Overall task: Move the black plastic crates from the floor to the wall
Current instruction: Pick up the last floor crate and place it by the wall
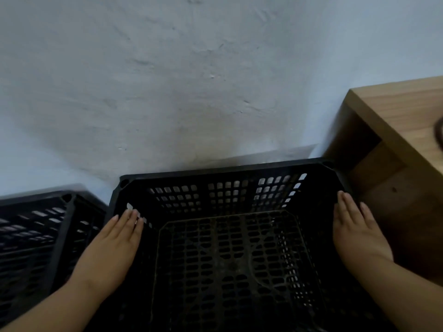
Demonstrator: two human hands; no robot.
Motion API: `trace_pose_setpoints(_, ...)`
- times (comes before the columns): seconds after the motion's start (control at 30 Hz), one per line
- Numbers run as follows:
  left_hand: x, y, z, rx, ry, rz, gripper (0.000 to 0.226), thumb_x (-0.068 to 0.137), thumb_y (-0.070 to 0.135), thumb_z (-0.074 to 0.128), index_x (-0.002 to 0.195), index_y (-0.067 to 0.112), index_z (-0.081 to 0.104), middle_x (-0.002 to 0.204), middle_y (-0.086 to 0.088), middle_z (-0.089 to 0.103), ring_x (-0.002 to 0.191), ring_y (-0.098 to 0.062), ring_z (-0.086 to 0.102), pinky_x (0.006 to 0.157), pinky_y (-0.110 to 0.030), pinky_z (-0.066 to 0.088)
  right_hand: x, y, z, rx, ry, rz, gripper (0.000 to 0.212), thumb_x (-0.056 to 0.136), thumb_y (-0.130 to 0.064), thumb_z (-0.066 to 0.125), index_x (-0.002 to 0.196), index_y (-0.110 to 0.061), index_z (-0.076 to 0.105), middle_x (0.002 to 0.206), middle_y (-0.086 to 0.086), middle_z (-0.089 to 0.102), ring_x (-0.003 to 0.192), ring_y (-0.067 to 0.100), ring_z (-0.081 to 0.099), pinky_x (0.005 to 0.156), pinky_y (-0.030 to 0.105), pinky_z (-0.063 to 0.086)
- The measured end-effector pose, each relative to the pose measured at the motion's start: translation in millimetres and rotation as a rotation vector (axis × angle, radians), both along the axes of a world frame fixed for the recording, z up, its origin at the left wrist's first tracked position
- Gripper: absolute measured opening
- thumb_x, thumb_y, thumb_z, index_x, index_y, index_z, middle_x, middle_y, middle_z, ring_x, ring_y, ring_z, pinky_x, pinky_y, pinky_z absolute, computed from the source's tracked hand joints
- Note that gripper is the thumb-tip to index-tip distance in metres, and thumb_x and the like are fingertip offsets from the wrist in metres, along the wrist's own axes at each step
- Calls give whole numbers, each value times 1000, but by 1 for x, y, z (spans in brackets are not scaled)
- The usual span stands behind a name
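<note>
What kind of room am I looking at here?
Probably a plain storage or utility corner indoors. A rough, bare plastered wall, two black slatted plastic crates set side by side against it, and a wooden cabinet to the right.

The floor itself is almost wholly hidden beneath what stands on it. A black crate (230,248) sits open side up with its far rim against the foot of the wall (191,80). A second black crate (36,236) stands just beside it on the left, and a wooden cabinet (395,164) stands close on the right.
</note>
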State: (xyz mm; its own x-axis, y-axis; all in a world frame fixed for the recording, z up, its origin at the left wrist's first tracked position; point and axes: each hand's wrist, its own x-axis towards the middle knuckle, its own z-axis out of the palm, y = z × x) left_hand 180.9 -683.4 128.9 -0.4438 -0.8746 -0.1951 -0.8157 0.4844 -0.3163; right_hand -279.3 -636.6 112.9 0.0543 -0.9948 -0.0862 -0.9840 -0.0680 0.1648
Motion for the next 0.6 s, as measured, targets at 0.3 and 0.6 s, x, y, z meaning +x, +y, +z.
trace_pose_setpoints(0.3,5,21,18,-40,-10,53,71,65,36,53,122,-6,55,131,-27,53,124,-35,49,115,-35,-4,55,3,32,45,368,-36,57,85,-9,6,133,7,-18,137,26,-34,101,31,-65,83,42,-45)
trace_pose_setpoints(0.6,105,108,88,-187,-77,255,70,66,29,72,122,-8,54,131,-29,53,124,-41,49,113,-28,-16,185,40,102,100,180,10,58,95,-15,13,137,3,-23,146,23,-34,140,36,-27,114,46,-13)
